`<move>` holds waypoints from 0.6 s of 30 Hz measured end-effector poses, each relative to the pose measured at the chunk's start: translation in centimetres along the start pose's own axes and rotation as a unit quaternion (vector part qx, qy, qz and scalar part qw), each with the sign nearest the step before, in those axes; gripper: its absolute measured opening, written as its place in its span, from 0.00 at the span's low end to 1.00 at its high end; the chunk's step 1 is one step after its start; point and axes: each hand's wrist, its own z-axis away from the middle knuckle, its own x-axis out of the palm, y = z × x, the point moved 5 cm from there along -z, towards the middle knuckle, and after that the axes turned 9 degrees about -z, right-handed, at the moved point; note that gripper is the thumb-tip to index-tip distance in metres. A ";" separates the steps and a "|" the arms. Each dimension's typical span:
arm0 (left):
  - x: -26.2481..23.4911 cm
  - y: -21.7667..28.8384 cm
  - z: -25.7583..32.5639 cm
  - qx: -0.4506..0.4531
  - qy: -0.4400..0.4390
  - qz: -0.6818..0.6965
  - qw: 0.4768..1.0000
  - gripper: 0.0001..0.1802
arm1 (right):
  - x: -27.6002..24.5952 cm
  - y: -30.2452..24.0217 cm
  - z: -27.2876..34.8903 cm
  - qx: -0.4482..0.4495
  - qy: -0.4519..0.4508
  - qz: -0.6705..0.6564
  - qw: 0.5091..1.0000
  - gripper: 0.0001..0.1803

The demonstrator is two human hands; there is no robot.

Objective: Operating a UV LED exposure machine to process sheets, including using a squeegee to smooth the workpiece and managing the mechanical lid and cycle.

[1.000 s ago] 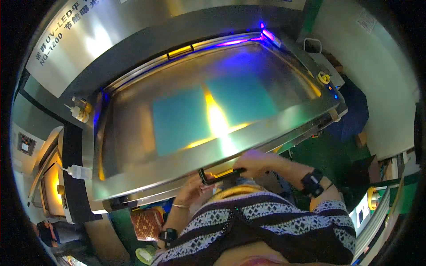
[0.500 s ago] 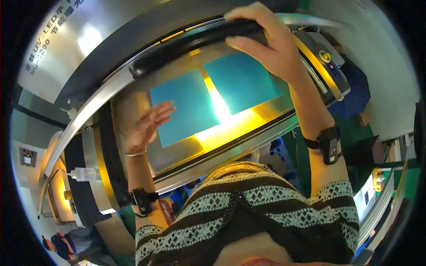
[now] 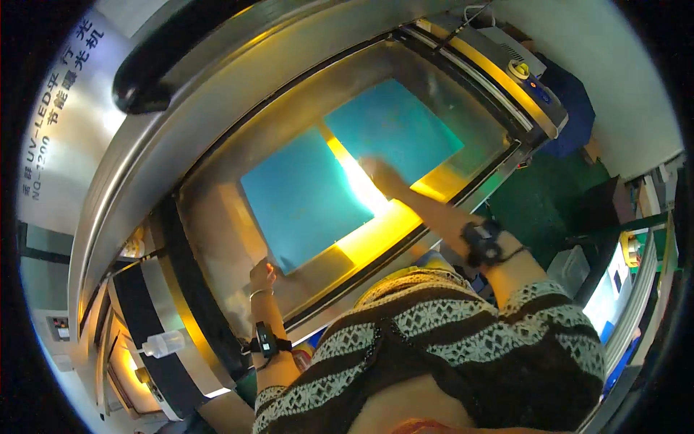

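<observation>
Two blue-green sheets lie side by side on the lit glass bed of a flat exposure machine. My left hand [image 3: 262, 276] is closed, its fingers curled by the near left corner of the left sheet [image 3: 307, 202]. Whether it pinches that corner or anything else cannot be seen. Over the bright gap between the sheets is my right hand [image 3: 377, 173], beside the inner edge of the right sheet [image 3: 394, 130]. Motion and glare smear its fingers, so what they touch is unclear. The glass bed [image 3: 217, 224] glows yellow along the near side.
Beyond the bed stands the raised lid, with a thick black handle [image 3: 141, 90] at the far left. A control box [image 3: 531, 87] with a yellow knob sits at the right end. To the left, a clear squeeze bottle [image 3: 165, 343] lies by the black and yellow side band.
The lid has swung up and away from the bed, and its black handle is out of my right hand. My right hand has dropped to the sheets; my left has moved nearer and closed.
</observation>
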 end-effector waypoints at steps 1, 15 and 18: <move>0.3 1.5 0.1 0.060 -0.041 -0.078 0.994 0.09 | 6.4 7.7 5.0 0.330 -0.145 -0.131 0.924 0.34; 6.3 -1.0 2.0 0.077 -0.029 -0.102 0.991 0.19 | 2.8 7.9 3.4 0.306 -0.063 -0.097 0.945 0.33; 19.5 4.6 5.9 0.185 -0.103 -0.014 0.977 0.18 | -6.0 13.1 6.2 0.297 -0.015 0.115 0.948 0.31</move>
